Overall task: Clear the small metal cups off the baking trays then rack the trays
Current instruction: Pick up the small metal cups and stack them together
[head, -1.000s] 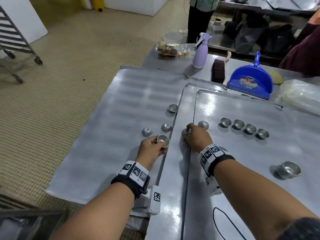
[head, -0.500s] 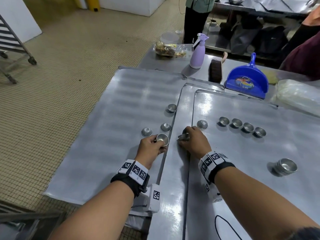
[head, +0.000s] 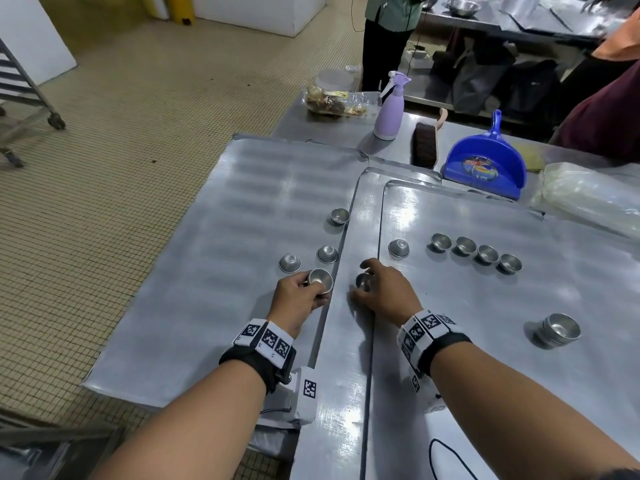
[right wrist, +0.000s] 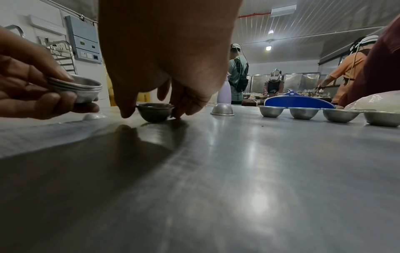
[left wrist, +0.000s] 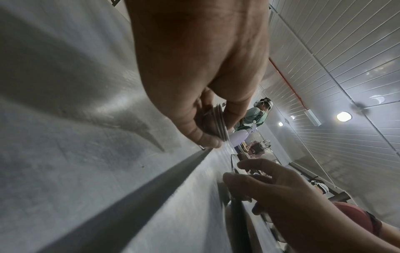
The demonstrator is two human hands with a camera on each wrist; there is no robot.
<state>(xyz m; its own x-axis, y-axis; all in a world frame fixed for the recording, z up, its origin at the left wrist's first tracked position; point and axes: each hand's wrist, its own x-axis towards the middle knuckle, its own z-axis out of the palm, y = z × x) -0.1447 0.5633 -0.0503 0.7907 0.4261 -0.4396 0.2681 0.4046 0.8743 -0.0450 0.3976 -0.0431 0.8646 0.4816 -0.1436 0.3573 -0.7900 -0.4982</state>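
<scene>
My left hand (head: 317, 289) grips a short stack of small metal cups (head: 321, 278) just above the left baking tray (head: 225, 271); the left wrist view shows the stack's rims (left wrist: 219, 123) between thumb and fingers. My right hand (head: 360, 285) curls round a single upright cup (head: 364, 280) that stands on the middle tray (head: 353, 358). In the right wrist view this cup (right wrist: 154, 112) sits between thumb and fingers. Three loose cups (head: 327, 253) lie on the left tray. The right tray (head: 485, 358) carries an overturned cup (head: 399, 248), a row of several upright cups (head: 476, 252) and a cup stack (head: 559, 330).
At the table's far end stand a lilac spray bottle (head: 390, 109), a brush (head: 426, 143), a blue dustpan (head: 485, 164) and a clear plastic bag (head: 588, 199). A wheeled tray rack (head: 20, 98) stands on the tiled floor at far left. People stand behind the table.
My right hand has drawn the single cup leftward, off the right tray's edge onto the middle tray. My left hand has kept the stack in about the same place.
</scene>
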